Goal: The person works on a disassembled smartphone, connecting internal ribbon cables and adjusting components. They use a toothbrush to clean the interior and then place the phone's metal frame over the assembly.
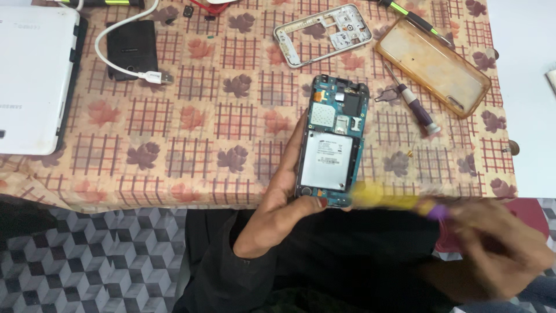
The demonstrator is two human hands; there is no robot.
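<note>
Blurred by motion at the lower right, the right hand is clenched around a yellow-handled tool with a purple collar, whose tip reaches to the bottom right corner of an opened smartphone with its back cover off, blue circuit board and silver battery exposed. Whether the tip touches the phone cannot be told through the blur. The left hand grasps that phone from its left edge and bottom, thumb along the side, apparently to steady it and keep the exposed back facing up toward the camera. It is held just above the near edge of the worktop, which is covered with a peach leaf-patterned cloth. The phone's long axis runs away from the person, camera end pointing to the far side and slightly right, bottom end toward the body.

Beyond it lies a white plastic phone mid-frame, and to the right a clear amber phone case and a small purple-handled screwdriver, all within easy reach. Far left sit a white tablet and a black wallet-like pouch crossed by a white USB cable.
</note>
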